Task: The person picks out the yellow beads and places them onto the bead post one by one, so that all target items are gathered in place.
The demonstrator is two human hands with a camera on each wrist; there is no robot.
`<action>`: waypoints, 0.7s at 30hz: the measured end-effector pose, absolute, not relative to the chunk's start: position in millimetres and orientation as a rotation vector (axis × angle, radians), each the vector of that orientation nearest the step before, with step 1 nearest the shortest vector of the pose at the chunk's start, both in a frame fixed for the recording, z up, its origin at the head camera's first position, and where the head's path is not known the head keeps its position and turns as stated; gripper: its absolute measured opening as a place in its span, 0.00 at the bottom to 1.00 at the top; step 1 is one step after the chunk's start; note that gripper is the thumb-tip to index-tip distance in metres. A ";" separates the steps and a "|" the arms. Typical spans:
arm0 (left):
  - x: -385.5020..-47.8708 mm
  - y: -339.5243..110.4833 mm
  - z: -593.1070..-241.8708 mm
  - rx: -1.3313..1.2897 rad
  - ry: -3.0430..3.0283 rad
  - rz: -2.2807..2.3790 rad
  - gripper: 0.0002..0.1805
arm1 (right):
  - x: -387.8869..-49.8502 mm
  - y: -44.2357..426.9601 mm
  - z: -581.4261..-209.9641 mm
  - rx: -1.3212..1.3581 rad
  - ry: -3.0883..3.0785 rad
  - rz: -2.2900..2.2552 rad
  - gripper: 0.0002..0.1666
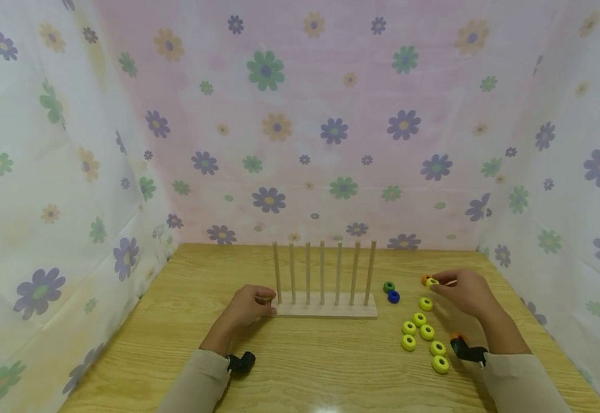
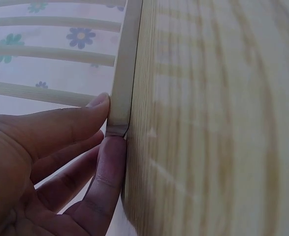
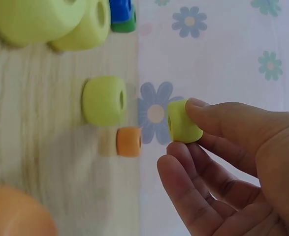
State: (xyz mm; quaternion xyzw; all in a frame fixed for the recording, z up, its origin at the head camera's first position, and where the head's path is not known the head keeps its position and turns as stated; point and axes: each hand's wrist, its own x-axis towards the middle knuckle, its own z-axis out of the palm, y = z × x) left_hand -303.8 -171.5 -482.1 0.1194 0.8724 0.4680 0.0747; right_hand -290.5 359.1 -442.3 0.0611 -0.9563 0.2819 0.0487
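"At the far right of the table (image 1: 320, 361), a yellow bead (image 3: 185, 122) hangs above the wood. How will it handle?"

"Light and hard, by its look, perhaps slick on its rounded side; breakage seems unlikely. Best pinched across that side, the hole left clear."

"And the hands?"

"The right hand (image 1: 466, 291) pinches the bead, thumb nearly closed against fingers, the others loosely bent. The left hand (image 1: 247, 304), narrowly parted, holds the left end of the wooden peg rack (image 1: 326, 310)."

"Sturdy?"

"Stiff, probably, yet light enough to slide; grip its base, not the slim pegs (image 1: 323, 272)."
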 end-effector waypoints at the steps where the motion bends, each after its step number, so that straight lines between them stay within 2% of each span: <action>1: -303.4 -171.7 -482.1 0.361 2.615 1.406 0.23 | -290.6 357.5 -441.2 0.193 -2.907 0.858 0.24; 11: -302.8 -171.7 -480.7 0.343 2.615 1.417 0.22 | -294.0 347.4 -425.1 0.221 -2.897 0.823 0.28; 21: -303.1 -171.5 -481.9 0.378 2.616 1.404 0.22 | -296.5 338.1 -399.6 0.280 -2.859 0.793 0.25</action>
